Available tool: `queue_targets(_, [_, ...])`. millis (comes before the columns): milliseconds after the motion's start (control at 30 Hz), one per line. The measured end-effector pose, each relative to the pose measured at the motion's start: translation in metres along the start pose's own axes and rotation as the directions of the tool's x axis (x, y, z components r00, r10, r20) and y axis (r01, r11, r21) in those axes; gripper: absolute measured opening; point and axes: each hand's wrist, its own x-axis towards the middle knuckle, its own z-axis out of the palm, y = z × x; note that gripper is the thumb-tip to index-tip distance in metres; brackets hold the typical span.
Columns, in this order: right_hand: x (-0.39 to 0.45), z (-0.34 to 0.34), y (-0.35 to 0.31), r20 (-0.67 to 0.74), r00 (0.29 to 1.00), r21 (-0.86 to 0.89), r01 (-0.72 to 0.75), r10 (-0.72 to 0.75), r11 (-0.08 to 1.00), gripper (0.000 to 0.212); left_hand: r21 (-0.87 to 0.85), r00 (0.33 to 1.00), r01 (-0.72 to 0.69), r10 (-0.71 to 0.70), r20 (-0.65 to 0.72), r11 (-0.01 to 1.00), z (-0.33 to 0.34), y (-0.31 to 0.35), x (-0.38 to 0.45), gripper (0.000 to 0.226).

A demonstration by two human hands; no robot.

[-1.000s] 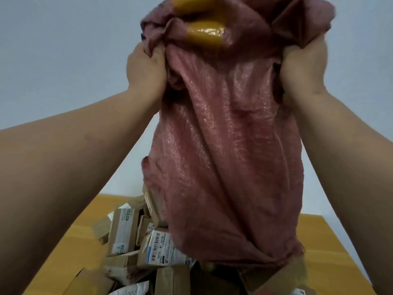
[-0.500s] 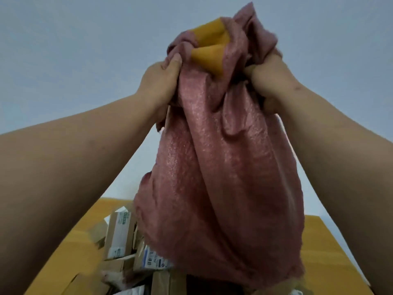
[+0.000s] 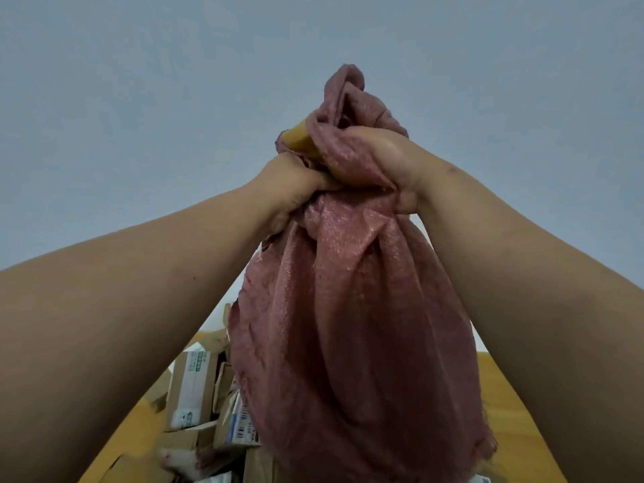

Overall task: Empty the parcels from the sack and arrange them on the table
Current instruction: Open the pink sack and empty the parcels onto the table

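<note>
Nearest the camera, two bare forearms rise from the lower corners and meet high in the middle. Low between them, a heap of cardboard parcels (image 3: 195, 395) lies on the yellow-orange surface (image 3: 501, 385), toward its near left part. The clearest is a brown box standing roughly upright with a white printed label on its face. Beside it, a smaller carton (image 3: 240, 425) shows a blue and white barcode label. More flaps and pieces of brown card lie in front, near the bottom edge, too jumbled to count.

A dusty pink woven sack (image 3: 348, 343) hangs above the heap. Its loose, frayed mouth points down and covers the right part of the parcels. Whether anything is left inside it cannot be told. The sack narrows upward into a bunched neck.

The left hand (image 3: 296, 190) is clenched round that neck from the left, its fingers buried in the cloth. The right hand (image 3: 386, 155) is closed tight round the bunch just above and beside it, and the two touch. A strip of yellow tape (image 3: 300, 139) shows on the cloth just above the left hand. The twisted top of the sack sticks up beyond the right hand.

Farthest back is a plain grey-blue wall (image 3: 139, 99).
</note>
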Motion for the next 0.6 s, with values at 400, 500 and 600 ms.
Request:
queue_targets(400, [-0.009,-0.027,0.044,-0.14,0.99,-0.536,-0.095,0.023,0.839,0.039,-0.415,0.969,-0.079,-0.029,-0.247,0.907,-0.013,0.041,0.012,0.017])
queue_targets(500, [-0.003,-0.023,0.025,-0.493,0.841,-0.565,-0.114,-0.223,0.817,0.024,-0.493,0.98,-0.132,0.037,-0.198,0.86,-0.013,0.061,0.013,0.029])
queue_targets(600, [-0.003,-0.034,-0.015,-0.684,0.586,-0.381,0.22,-0.434,0.898,0.031,-0.582,0.959,-0.283,0.231,-0.164,0.763,-0.03,0.072,0.019,0.051])
